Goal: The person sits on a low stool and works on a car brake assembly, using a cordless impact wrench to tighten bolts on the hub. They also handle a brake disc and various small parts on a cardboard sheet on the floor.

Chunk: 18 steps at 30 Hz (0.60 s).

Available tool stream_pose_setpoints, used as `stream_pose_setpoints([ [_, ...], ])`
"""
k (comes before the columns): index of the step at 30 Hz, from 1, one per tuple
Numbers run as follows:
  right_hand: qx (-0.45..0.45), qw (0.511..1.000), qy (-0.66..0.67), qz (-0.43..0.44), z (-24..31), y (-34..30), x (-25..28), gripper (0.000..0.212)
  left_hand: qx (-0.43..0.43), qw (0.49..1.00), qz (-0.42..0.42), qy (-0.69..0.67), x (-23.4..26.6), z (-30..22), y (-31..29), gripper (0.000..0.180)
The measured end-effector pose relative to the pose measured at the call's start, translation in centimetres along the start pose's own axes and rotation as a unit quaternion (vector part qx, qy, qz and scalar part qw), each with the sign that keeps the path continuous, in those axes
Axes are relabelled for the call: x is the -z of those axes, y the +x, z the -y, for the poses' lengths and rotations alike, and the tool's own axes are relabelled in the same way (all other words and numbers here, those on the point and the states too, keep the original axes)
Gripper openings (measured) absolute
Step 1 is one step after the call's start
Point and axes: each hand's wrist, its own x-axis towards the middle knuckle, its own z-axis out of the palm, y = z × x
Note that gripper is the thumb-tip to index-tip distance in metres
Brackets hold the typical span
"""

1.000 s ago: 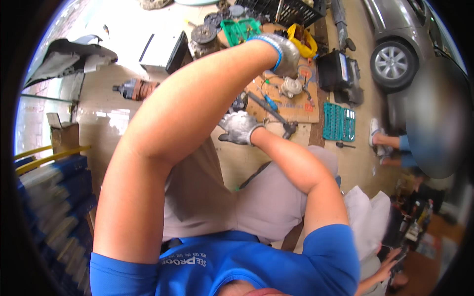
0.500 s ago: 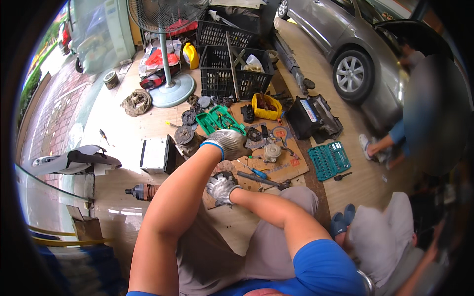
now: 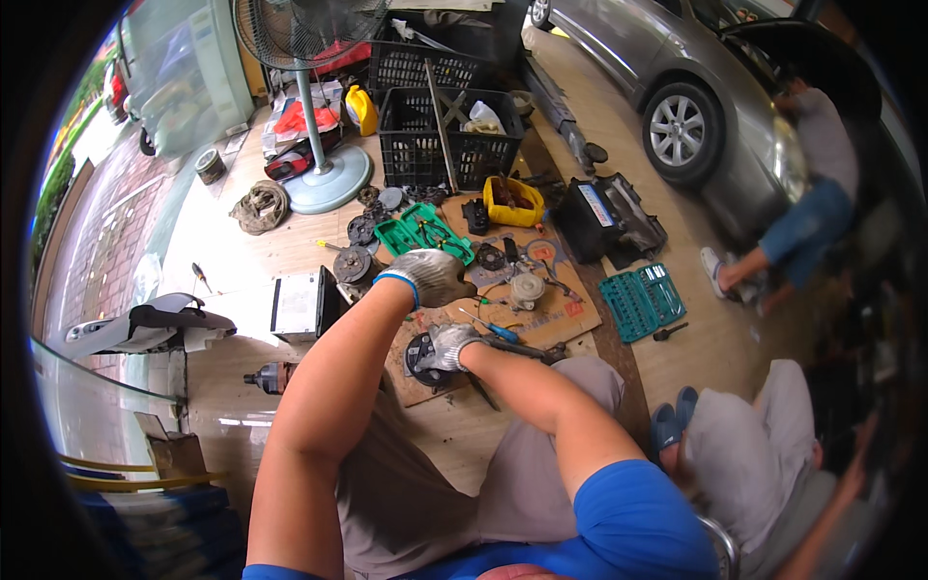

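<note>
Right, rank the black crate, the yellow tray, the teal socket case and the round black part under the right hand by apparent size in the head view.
1. black crate
2. teal socket case
3. yellow tray
4. round black part, half covered by the right hand, so its rank is unsure.
The crate lies farthest from the camera, so it is truly largest.

My bare left arm stretches far forward with its gloved left hand [image 3: 432, 276] curled loosely, palm down, while my right arm bends across at the elbow so that the gloved right hand [image 3: 450, 345] sits lower, just behind the left hand, fingers closed downward.
</note>
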Motion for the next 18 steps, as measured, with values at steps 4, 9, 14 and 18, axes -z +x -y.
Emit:
stream_pose_setpoints([
  [4,-0.017,0.995,-0.047,0.088,-0.3,-1.8,0.9,0.096,-0.004,1.000,0.013,0.005,-0.3,-0.5,0.7,0.057],
  [9,0.038,0.981,-0.136,0.131,0.7,-5.3,-0.2,0.077,-0.031,1.000,-0.004,-0.001,-0.7,-1.3,1.2,0.059],
  [14,0.232,0.957,-0.097,0.143,2.8,-6.8,-1.9,0.058,-0.024,0.999,0.012,0.020,-1.1,-2.3,1.6,0.061],
  [18,0.264,0.962,-0.065,0.035,4.5,-7.5,-1.1,0.056,-0.008,0.999,0.033,0.037,-1.1,-2.9,1.7,0.064],
])
